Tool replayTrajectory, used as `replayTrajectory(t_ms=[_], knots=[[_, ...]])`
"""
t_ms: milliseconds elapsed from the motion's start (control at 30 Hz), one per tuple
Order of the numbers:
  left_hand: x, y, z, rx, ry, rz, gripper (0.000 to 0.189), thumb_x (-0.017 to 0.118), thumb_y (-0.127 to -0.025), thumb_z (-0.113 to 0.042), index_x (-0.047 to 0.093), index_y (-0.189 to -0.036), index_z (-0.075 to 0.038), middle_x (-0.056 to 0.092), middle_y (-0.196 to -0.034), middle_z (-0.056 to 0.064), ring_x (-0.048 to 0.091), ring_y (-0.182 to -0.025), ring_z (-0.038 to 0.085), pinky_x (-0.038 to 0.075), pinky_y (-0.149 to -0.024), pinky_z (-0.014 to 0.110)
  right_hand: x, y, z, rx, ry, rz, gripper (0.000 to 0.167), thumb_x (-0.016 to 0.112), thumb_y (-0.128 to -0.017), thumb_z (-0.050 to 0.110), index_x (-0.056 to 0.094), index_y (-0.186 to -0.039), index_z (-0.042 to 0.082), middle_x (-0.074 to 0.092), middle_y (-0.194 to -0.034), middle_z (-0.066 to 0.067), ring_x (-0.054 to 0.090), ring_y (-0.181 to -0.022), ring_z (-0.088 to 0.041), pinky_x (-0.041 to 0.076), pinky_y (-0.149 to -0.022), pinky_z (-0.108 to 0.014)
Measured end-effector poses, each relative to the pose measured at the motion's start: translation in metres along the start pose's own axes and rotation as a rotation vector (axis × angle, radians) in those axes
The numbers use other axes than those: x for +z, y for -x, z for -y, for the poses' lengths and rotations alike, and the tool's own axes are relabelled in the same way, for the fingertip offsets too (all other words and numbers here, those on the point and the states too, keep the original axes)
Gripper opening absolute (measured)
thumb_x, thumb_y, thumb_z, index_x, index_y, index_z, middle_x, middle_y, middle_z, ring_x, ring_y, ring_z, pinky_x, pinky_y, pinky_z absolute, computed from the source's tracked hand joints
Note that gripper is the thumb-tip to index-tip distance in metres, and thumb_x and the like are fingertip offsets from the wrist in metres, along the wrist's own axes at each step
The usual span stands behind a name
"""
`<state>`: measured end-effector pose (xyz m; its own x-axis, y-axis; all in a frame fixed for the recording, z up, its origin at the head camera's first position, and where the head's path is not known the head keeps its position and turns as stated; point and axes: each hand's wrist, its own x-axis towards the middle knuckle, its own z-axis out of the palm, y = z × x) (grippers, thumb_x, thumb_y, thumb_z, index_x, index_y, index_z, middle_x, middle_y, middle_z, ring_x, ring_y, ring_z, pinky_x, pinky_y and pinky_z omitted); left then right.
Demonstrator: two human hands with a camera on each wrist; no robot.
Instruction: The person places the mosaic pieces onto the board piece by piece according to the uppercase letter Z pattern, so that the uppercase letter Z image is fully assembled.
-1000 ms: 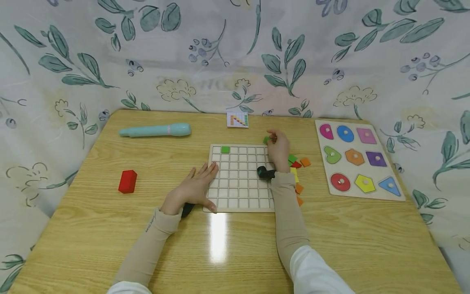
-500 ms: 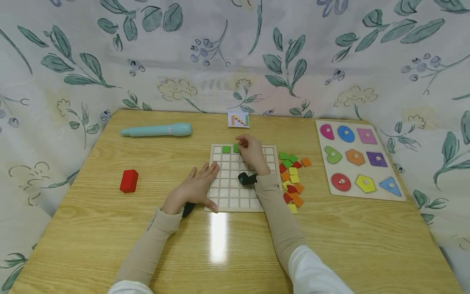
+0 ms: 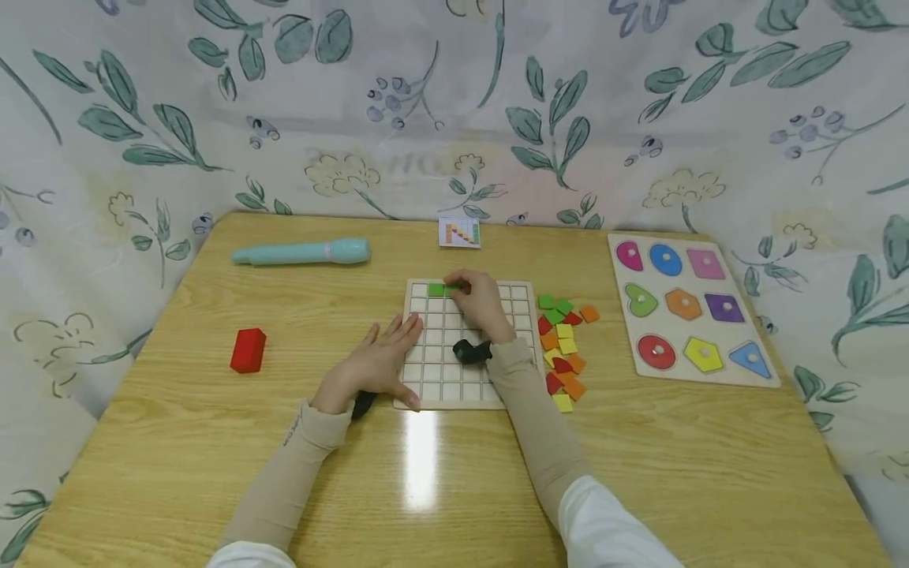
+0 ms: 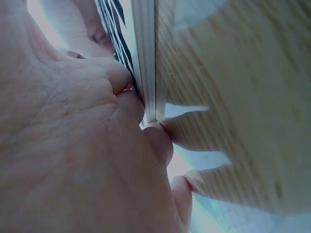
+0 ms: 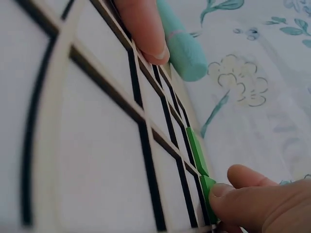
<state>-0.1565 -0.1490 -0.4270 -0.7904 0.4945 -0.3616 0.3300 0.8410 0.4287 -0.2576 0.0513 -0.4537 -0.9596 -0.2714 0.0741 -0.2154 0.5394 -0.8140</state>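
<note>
A wooden grid board (image 3: 451,392) lies on the table with white square cells. My left hand (image 3: 379,359) rests along its left edge with fingers spread, and the left wrist view shows fingertips against the board's side (image 4: 146,58). In the top row sits one green square tile (image 3: 436,290). Beside it, my right hand (image 3: 483,304) pinches a second green tile (image 5: 208,196) at the neighbouring cell. The thumb lies on that tile in the right wrist view; the other fingers are partly hidden.
Loose green, red, yellow and orange pieces (image 3: 566,345) lie right of the board. A pattern card (image 3: 459,232) stands behind it. A shape puzzle (image 3: 699,312) is at the far right. A teal pen-like object (image 3: 301,252) and a red block (image 3: 248,350) lie left.
My right hand has moved left from beside the loose pieces to the board's top row, bringing a green tile next to the first one. My left hand has stayed at the edge.
</note>
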Motion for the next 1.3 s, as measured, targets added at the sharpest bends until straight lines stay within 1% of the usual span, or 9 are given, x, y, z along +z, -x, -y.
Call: replayTrajectory(t_ms=[67,200,300,367,500,733,933,1100,1300], knots=[[0.000,0.001,0.000,-0.001,0.003,0.002,0.137,0.082,-0.060,-0.058,-0.001,-0.155,-0.005,-0.007,-0.163,0.012,-0.009,-0.151,0.034,-0.004,-0.119,0.063,-0.001,0.001,-0.001,-0.019,0.066,0.053,0.025,0.060,-0.093,0.003,0.070,-0.115,0.008,0.069,-0.120,-0.009,0.054,-0.084,-0.022,0.048,-0.076,-0.031],[0.001,0.001,0.000,-0.007,0.004,-0.010,0.138,0.083,-0.059,-0.057,0.000,-0.155,-0.004,-0.006,-0.164,0.012,-0.007,-0.151,0.035,-0.003,-0.119,0.063,-0.009,0.005,0.002,-0.063,0.206,0.219,0.037,0.059,-0.095,0.011,0.061,-0.132,0.011,0.052,-0.145,-0.006,0.054,-0.115,-0.029,0.047,-0.099,-0.041],[0.003,0.001,0.000,-0.001,0.015,-0.017,0.138,0.083,-0.059,-0.058,0.000,-0.155,-0.004,-0.006,-0.164,0.012,-0.008,-0.151,0.035,-0.003,-0.118,0.064,-0.022,0.010,0.002,-0.039,0.164,0.329,0.047,0.057,-0.097,0.018,0.049,-0.143,0.012,0.038,-0.156,-0.006,0.042,-0.137,-0.031,0.039,-0.112,-0.046],[0.004,0.001,0.000,0.007,0.027,-0.016,0.138,0.083,-0.059,-0.058,0.001,-0.155,-0.004,-0.006,-0.164,0.012,-0.008,-0.151,0.036,-0.004,-0.118,0.064,-0.037,0.015,-0.001,-0.004,0.084,0.355,0.049,0.056,-0.098,0.020,0.045,-0.145,0.011,0.035,-0.157,-0.008,0.042,-0.138,-0.032,0.040,-0.112,-0.046],[0.004,0.001,-0.001,0.016,0.033,-0.019,0.138,0.083,-0.059,-0.056,0.000,-0.155,-0.003,-0.006,-0.163,0.013,-0.008,-0.150,0.036,-0.005,-0.118,0.065,-0.074,0.026,-0.014,0.068,-0.019,0.266,0.048,0.054,-0.099,0.020,0.045,-0.145,0.008,0.042,-0.152,-0.013,0.047,-0.134,-0.035,0.044,-0.108,-0.048],[0.002,0.003,0.000,0.010,0.020,-0.023,0.138,0.085,-0.058,-0.054,0.001,-0.155,-0.002,-0.006,-0.163,0.014,-0.008,-0.150,0.038,-0.004,-0.117,0.066,-0.124,0.046,-0.051,0.198,0.011,0.053,0.047,0.059,-0.094,0.007,0.048,-0.139,0.000,0.054,-0.138,-0.023,0.053,-0.123,-0.039,0.048,-0.101,-0.050],[0.002,0.001,-0.002,0.025,0.030,-0.009,0.139,0.086,-0.058,-0.051,0.000,-0.154,0.000,-0.007,-0.163,0.017,-0.010,-0.149,0.039,-0.002,-0.118,0.064,-0.128,0.048,-0.062,0.166,0.141,0.063,0.046,0.062,-0.091,0.003,0.052,-0.136,0.000,0.061,-0.127,-0.023,0.059,-0.109,-0.036,0.051,-0.092,-0.046],[0.004,-0.002,-0.007,0.050,0.038,-0.010,0.138,0.087,-0.058,-0.049,0.000,-0.154,0.002,-0.007,-0.162,0.018,-0.011,-0.149,0.041,0.001,-0.119,0.063,-0.123,0.046,-0.059,0.129,0.193,0.069,0.038,0.060,-0.089,0.000,0.058,-0.127,-0.003,0.062,-0.120,-0.024,0.058,-0.109,-0.037,0.050,-0.095,-0.048],[0.005,-0.003,-0.011,0.053,0.018,-0.006,0.137,0.086,-0.060,-0.050,0.001,-0.154,0.002,-0.006,-0.162,0.019,-0.009,-0.149,0.042,0.003,-0.119,0.063,-0.120,0.047,-0.060,0.181,0.234,0.020,0.029,0.060,-0.091,0.002,0.063,-0.120,0.002,0.058,-0.113,-0.022,0.054,-0.105,-0.034,0.048,-0.093,-0.045]])
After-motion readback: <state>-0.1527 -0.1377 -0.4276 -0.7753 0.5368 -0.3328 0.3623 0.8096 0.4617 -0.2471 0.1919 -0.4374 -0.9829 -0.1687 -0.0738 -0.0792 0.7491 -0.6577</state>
